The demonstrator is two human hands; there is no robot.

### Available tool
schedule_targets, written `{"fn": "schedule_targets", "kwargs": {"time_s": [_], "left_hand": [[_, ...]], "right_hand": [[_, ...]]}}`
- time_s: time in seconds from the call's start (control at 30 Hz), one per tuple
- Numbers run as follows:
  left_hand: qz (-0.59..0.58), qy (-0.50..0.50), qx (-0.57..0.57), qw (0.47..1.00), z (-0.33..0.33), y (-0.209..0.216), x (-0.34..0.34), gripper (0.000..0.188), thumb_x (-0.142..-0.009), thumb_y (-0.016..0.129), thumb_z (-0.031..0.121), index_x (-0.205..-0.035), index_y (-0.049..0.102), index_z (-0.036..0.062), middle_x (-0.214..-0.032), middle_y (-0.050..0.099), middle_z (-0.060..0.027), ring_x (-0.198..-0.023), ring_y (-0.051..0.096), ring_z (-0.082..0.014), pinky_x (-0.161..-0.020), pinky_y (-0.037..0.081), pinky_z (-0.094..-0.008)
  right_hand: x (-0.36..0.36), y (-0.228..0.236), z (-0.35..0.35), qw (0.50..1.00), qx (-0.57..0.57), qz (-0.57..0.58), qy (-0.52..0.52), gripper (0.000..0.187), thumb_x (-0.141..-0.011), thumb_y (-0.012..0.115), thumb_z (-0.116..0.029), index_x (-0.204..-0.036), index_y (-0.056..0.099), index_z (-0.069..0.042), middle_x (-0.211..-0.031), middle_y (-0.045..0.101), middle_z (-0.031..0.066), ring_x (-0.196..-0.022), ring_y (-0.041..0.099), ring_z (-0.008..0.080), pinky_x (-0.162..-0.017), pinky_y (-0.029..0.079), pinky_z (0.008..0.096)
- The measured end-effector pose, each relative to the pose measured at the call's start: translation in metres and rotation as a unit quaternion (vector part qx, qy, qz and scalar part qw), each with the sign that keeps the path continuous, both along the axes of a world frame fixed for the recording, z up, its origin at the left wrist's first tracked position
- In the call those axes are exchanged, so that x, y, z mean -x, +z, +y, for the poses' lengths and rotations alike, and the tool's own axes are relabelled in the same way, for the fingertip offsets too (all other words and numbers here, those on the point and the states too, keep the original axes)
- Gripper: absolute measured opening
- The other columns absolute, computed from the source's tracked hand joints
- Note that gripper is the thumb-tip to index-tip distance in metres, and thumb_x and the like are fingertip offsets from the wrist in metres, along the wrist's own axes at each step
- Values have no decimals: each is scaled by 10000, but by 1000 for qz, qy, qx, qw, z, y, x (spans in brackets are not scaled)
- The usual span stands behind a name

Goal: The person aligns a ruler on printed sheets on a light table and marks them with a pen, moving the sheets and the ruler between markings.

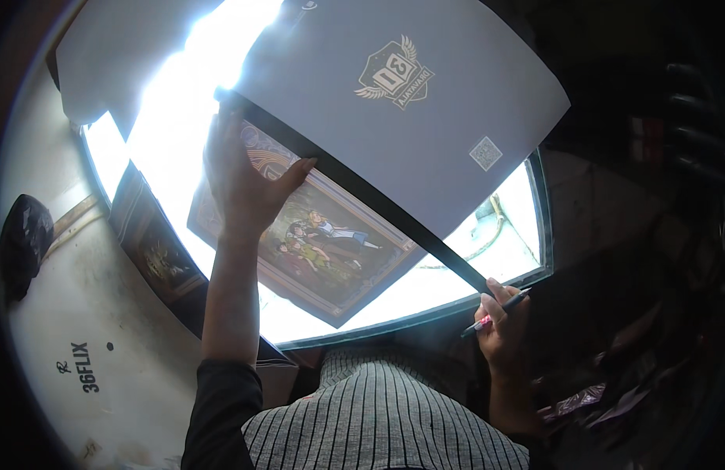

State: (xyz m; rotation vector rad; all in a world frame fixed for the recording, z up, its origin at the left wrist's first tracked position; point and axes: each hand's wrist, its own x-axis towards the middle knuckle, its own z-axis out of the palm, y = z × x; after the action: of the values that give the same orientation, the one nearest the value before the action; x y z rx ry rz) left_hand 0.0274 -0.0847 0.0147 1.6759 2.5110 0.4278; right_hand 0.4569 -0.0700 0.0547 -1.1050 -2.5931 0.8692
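A long dark straight strip (362,194), like a ruler, runs slantwise along the lower edge of a grey sheet (323,70) with a pale winged emblem and a square code. My left hand (241,176) lies spread over the strip's upper left end, its thumb out along the strip; glare washes out the fingertips. Below the strip, a printed sheet (339,298) with cartoon figures and an ornate border rests on a brightly lit panel (300,323). My right hand (502,321) is closed around a dark pen (470,330) with a pink part, fingertips at the strip's lower right end.
Another dark printed sheet or folder (162,258) leans at the panel's left edge. A pale surface (65,313) with dark lettering lies further left, with a black plastic bag (25,243) on it. The panel has a dark frame (544,227). Shiny wrappings (582,399) show dimly at right.
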Motion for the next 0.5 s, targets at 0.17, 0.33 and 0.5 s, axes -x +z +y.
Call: {"fn": "schedule_targets", "kwargs": {"time_s": [0.17, 0.33, 0.5], "left_hand": [[1, -10, -15, 1000, -1, -2, 2, 1036, -731, 781, 590, -1493, 286, 91, -1571, 296, -203, -1455, 242, -453, -1164, 222, -606], [-8, -5, -9, 1000, -1, -3, 1, 1036, -742, 767, 602, -1497, 278, 89, -1558, 306, -227, -1448, 246, -469, -1159, 224, -614], [-7, -13, -10, 1000, -2, -6, 3, 1044, -745, 758, 620, -1499, 272, 85, -1549, 315, -238, -1445, 248, -475, -1152, 231, -622]], "right_hand": [[-1, -2, -1, 1000, 12, 20, -12, 540, -796, 671, 104, -1277, 546, -108, -1243, 638, 155, -963, 577, 310, -798, 499, 412], [-3, -6, -2, 998, 36, 42, -26, 573, -781, 672, 129, -1287, 553, -111, -1246, 633, 156, -952, 569, 289, -775, 506, 378], [-4, -8, -3, 996, 59, 52, -41, 572, -798, 670, 131, -1299, 557, -122, -1253, 628, 156, -957, 562, 275, -761, 511, 356]]}}
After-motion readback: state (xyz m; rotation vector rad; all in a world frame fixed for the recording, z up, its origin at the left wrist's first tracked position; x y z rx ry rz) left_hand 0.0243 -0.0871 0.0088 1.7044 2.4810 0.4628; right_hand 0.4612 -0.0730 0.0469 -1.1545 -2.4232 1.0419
